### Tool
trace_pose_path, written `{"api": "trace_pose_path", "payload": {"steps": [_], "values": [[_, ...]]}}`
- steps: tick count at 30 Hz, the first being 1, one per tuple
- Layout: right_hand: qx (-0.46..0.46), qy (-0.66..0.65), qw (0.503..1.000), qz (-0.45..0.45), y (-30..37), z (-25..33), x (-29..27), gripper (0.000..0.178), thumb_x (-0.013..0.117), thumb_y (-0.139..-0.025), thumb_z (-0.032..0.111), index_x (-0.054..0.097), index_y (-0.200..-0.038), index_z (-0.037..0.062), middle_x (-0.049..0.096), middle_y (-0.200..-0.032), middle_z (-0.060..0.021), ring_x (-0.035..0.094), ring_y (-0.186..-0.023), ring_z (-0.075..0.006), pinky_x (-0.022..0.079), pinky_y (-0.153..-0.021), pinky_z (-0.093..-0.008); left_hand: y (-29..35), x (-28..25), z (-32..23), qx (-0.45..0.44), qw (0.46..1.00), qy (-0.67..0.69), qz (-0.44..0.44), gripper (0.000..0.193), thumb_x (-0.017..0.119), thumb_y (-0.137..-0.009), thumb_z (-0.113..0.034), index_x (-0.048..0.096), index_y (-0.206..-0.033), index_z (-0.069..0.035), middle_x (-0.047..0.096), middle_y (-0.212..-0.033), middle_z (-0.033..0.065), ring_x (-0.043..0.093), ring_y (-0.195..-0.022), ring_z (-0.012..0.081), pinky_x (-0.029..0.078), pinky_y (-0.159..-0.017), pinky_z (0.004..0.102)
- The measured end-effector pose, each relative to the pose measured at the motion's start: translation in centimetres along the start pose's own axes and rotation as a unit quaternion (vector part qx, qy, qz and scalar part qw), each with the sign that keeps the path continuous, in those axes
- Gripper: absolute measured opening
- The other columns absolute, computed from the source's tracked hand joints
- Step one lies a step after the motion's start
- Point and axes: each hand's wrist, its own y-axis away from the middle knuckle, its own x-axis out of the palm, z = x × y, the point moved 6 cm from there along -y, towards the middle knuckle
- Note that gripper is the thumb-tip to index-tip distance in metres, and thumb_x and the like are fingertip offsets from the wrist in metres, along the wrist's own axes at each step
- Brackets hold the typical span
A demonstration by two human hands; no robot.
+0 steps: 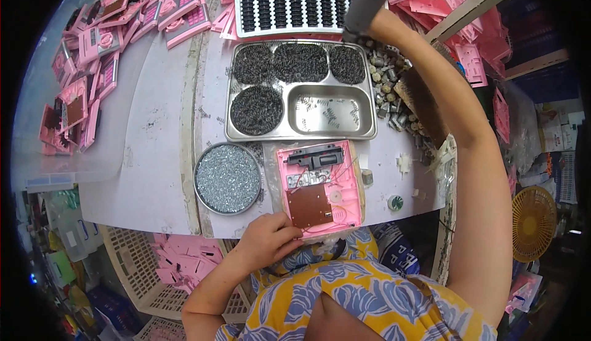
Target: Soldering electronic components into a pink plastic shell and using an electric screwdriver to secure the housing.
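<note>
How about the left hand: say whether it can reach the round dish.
Likely yes: the left hand, at a corner of the pink casing, is close by, and the round dish lies uncovered.

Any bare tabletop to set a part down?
Widest: white tabletop between the pink casings at left and the round tin. Smaller: between the open pink casing and green-topped cylinder. Crowded: right of the metal tray, heaped with metal cylinders.

Behind the casing lay a tray; left of the casing, a dish held what were probably screws; cylinders lay right of the tray.
</note>
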Motion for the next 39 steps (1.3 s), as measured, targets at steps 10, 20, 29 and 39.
{"api": "trace_pose_path", "payload": {"steps": [10,20,29,39], "values": [[0.268,-0.299,0.899,-0.176,6.3,-3.6,-5.5,0.049,0.071,-0.089,0.002,0.047,-0.132,-0.001,0.069,-0.1,-0.0161,0.07,-0.085,-0.0258,0.059,-0.084,-0.0363,0.0,0.1,-0.1,-0.022,1.0,0.0,-0.009,0.019,0.079,-0.08,-0.016,0.068,-0.093,-0.01,0.059,-0.086,0.0084,0.062,-0.076,0.0309,0.05,-0.066,0.0405],[0.21,-0.384,0.898,0.058,17.3,32.7,-12.8,0.017,0.075,-0.08,0.014,0.067,-0.095,0.0116,0.068,-0.082,-0.0031,0.059,-0.086,-0.0246,0.045,-0.08,-0.0386,-0.2,0.2,-0.1,-0.043,0.999,0.021,-0.014,0.021,0.082,-0.077,-0.012,0.069,-0.093,-0.008,0.055,-0.084,0.0085,0.06,-0.075,0.0278,0.048,-0.064,0.038],[0.177,-0.359,0.913,-0.084,17.9,33.6,-11.7,0.016,0.079,-0.076,0.012,0.066,-0.084,0.0106,0.068,-0.09,-0.0017,0.059,-0.09,-0.0258,0.045,-0.079,-0.0381,0.2,0.4,-0.1,-0.042,0.999,0.015,-0.026,0.021,0.081,-0.077,-0.012,0.068,-0.094,-0.008,0.055,-0.085,0.0081,0.06,-0.075,0.0274,0.048,-0.064,0.0376],[0.137,-0.441,0.88,-0.108,18.2,32.4,-10.5,0.021,0.085,-0.072,0.008,0.066,-0.08,0.0089,0.07,-0.09,-0.0016,0.059,-0.086,-0.0238,0.048,-0.075,-0.0342,0.1,0.3,0.2,-0.031,0.999,0.02,-0.014,0.025,0.085,-0.074,-0.008,0.07,-0.095,-0.006,0.056,-0.084,0.0077,0.059,-0.074,0.024,0.048,-0.064,0.0335]]}}
